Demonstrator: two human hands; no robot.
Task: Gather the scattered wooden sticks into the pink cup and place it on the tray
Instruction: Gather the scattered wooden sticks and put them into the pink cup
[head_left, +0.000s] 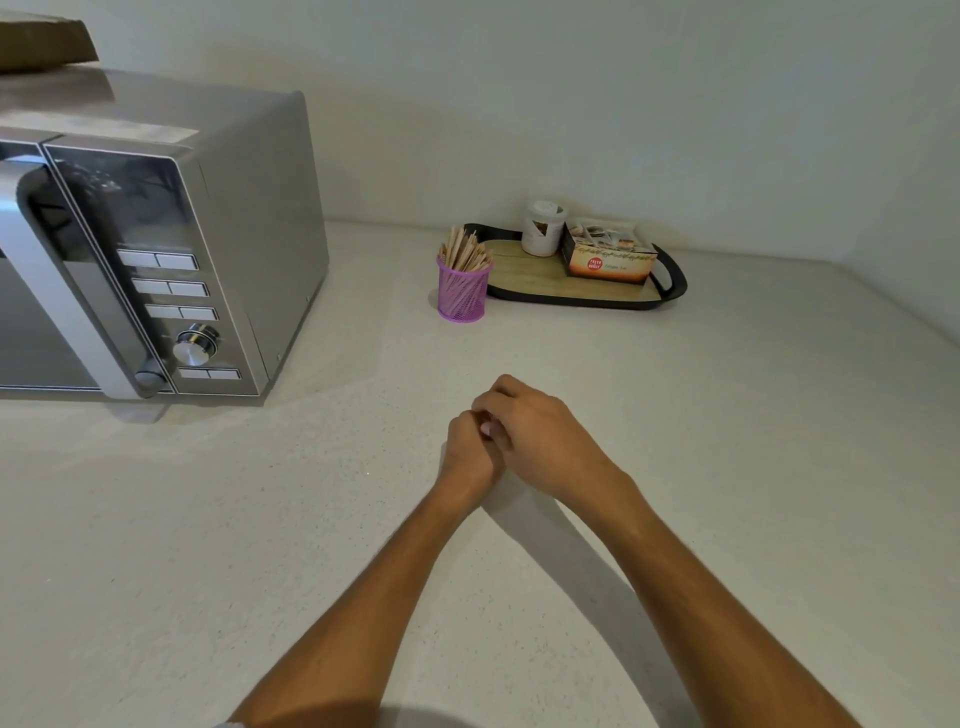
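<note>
Hands: the left hand (467, 457) and right hand (540, 431) meet low over the pale desk (727, 467), nearest the viewer. The right lies partly over the left, both with fingers curled inward. Whether either grip encloses a stick cannot be told — none shows between the fingers.

Desk near the hands: no loose sticks can be seen lying on it.

Step in hand, as a judgement: the gathering looks finished or nearly so, leaving the cup to be lifted onto the tray.

How to do it well: take the cup around its mesh wall, low enough that the tall load does not tip it. Keep it upright, clear the tray's raised rim, and set it on the bare wood at the left end.

Pink cup (462, 293): a mesh holder standing upright on the desk, just beside the tray's left end, not on it.

Cup contents: a full bundle of wooden sticks (465, 249), fanned and leaning, rising above the rim.

Tray (670, 293): dark-rimmed with a wooden floor, farther back by the wall.

Tray contents: a white jar (543, 228) and, touching or nearly touching it on the right, an open tea box (610, 257) holding packets.

Microwave (156, 249): silver — far left, door shut.
</note>
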